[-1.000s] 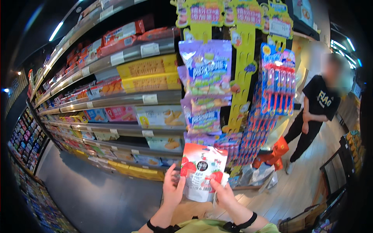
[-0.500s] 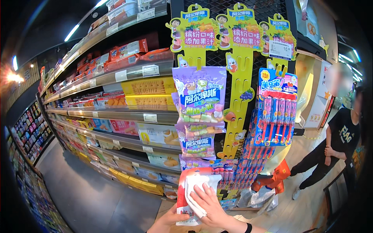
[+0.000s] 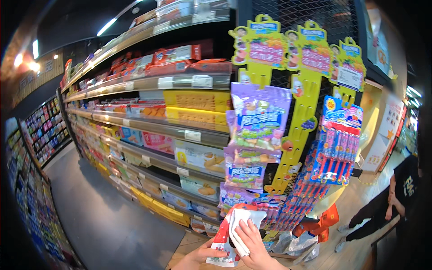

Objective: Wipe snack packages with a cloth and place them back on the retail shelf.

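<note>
At the bottom centre I hold a red and white pouch (image 3: 221,237) with strawberry pictures, my left hand (image 3: 200,254) gripping its lower left. My right hand (image 3: 249,238) presses a folded white cloth (image 3: 238,228) onto the pouch's face with its fingers flat, hiding part of the print. Just beyond my hands hang purple candy bags (image 3: 257,117) and blue and red candy packs (image 3: 339,144) on yellow display strips (image 3: 305,108).
Shelves (image 3: 153,117) of snack boxes run along the left side. Grey floor (image 3: 85,202) lies by them. At the right a person in black (image 3: 402,189) stands near a low stack of orange items (image 3: 328,216) and clear bags (image 3: 297,247).
My right hand moved from gripping the pouch's edge to laying the white cloth over it. The view has shifted, so shelves and displays appear further right, and the person is partly out of frame.
</note>
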Available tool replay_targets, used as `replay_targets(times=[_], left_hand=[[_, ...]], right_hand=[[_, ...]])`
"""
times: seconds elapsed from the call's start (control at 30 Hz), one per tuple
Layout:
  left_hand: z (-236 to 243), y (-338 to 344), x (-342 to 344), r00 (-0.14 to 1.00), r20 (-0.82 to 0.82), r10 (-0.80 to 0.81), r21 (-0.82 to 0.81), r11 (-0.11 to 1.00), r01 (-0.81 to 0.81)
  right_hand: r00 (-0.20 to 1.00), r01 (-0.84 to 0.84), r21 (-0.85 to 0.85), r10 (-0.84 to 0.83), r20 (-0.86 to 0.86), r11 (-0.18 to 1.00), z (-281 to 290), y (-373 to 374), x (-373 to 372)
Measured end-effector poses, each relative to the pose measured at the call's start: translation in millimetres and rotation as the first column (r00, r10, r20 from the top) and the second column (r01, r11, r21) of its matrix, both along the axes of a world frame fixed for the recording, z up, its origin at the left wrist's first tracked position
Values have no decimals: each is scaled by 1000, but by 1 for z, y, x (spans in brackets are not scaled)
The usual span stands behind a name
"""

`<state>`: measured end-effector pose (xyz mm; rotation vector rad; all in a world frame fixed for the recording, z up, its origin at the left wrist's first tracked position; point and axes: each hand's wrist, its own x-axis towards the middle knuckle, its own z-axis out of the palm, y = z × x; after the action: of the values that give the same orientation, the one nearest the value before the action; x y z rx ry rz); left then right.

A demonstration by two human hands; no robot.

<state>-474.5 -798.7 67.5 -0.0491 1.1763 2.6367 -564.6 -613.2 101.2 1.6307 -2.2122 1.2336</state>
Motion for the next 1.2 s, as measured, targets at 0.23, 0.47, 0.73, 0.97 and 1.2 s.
replay_targets(times=[0.23,0.47,0.73,0.97,1.2], left_hand=[[45,-6,37,991,103,88,66,993,-95],[-50,-11,44,976,-92,199,212,961,-176],[-56,-19,60,982,28,184,270,945,-185],[68,16,78,938,-8,346,-261,905,-336],[-34,-15,59,985,-133,-110,504,848,163]], right_hand=[[995,-97,-1,97,4,995,-9,-24,9],[974,-224,99,225,4,969,4,-38,28],[957,-288,70,289,-10,955,-6,-36,32],[993,-116,76,118,-24,990,-5,-7,50],[999,-46,129,42,33,991,-1,-1,92]])
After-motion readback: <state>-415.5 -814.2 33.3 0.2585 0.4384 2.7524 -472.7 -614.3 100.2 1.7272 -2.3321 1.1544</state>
